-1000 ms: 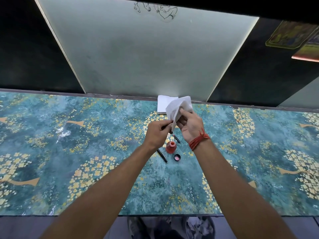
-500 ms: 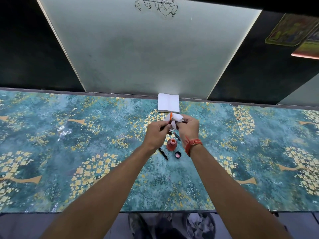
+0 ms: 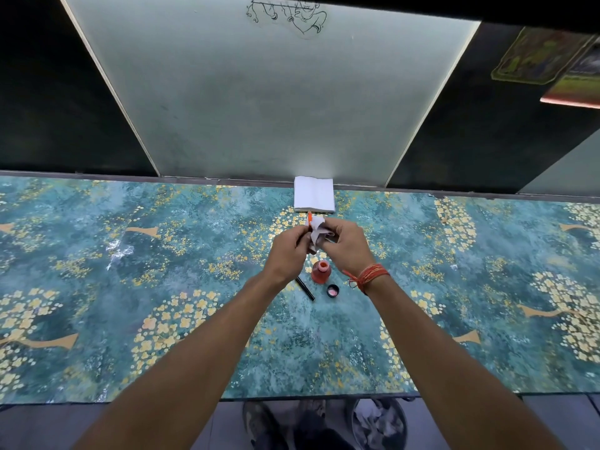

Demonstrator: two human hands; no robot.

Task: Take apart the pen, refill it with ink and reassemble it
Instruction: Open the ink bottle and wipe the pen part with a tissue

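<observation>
My left hand (image 3: 289,251) pinches a thin orange pen part (image 3: 309,218) that points away from me above the table. My right hand (image 3: 349,245) presses a crumpled white tissue (image 3: 317,233) around that part. Below the hands, an open red ink bottle (image 3: 321,271) stands on the table. Its black cap (image 3: 333,291) lies just to the right, inside facing up. A black pen piece (image 3: 305,289) lies left of the bottle, partly under my left wrist.
A stack of white tissues (image 3: 314,198) lies at the table's far edge against the wall. The table (image 3: 130,287) has a teal floral cover. A bin (image 3: 378,423) with scraps stands on the floor below the near edge.
The tissue went from held up and spread to crumpled around the orange pen part. Both hands have drawn close together over the bottle.
</observation>
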